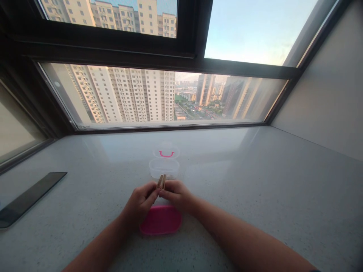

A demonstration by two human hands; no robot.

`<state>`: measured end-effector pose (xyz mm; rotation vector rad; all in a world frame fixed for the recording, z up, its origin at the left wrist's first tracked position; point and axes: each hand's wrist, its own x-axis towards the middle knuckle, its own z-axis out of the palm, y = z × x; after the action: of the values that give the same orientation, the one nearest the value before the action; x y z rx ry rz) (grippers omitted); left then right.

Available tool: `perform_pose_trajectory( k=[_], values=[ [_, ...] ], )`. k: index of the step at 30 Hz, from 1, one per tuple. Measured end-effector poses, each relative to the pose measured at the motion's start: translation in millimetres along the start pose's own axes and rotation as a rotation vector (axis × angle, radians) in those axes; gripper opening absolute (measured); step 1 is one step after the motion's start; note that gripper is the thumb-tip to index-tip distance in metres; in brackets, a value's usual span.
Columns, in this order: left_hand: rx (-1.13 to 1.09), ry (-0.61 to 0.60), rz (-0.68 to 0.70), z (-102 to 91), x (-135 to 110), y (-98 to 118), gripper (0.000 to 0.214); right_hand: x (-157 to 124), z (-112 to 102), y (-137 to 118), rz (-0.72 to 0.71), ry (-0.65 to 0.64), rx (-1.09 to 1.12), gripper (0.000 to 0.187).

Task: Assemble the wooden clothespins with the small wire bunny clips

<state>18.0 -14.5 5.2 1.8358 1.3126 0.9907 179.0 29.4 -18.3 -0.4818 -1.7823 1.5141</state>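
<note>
My left hand [141, 199] and my right hand [178, 193] meet at the middle of the counter, fingers closed. Between them they grip a few slim, gold-brown sticks [161, 181], held side by side and pointing away from me; their exact kind and number are unclear. Just beyond the fingertips stands a clear plastic box [154, 167], its near side partly covered by the sticks and hands. Behind that box lies a clear lid with a pink handle [166, 155]. Under and nearer than my hands rests a pink oval tray [161, 223], its upper left edge hidden by my left hand.
The pale speckled counter [249, 189] runs up to a dark-framed window [170, 130]. On the left lies a dark, flat, tablet-like slab [31, 198]. A white wall [323, 98] bounds the right side. Tall buildings show outside.
</note>
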Motion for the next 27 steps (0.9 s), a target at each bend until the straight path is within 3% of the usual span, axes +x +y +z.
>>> perform_pose_trajectory(
  k=[6, 16, 22, 27],
  values=[
    [0.022, -0.075, 0.008, -1.9, 1.4, 0.6, 0.024, 1.9, 0.3, -0.7, -0.034, -0.039, 0.119, 0.028],
    [-0.031, -0.199, -0.005, -8.1, 1.6, -0.9, 0.025, -3.3, 1.0, -5.7, -0.005, -0.075, 0.087, 0.027],
    [-0.107, -0.206, -0.017, -6.9, 0.6, 0.9, 0.027, -5.0, 1.0, -5.1, 0.006, -0.081, 0.091, 0.027],
    [-0.103, -0.118, -0.045, -5.6, -1.2, -2.7, 0.027, -5.8, 1.2, -3.8, -0.043, 0.001, -0.024, 0.025]
  ],
)
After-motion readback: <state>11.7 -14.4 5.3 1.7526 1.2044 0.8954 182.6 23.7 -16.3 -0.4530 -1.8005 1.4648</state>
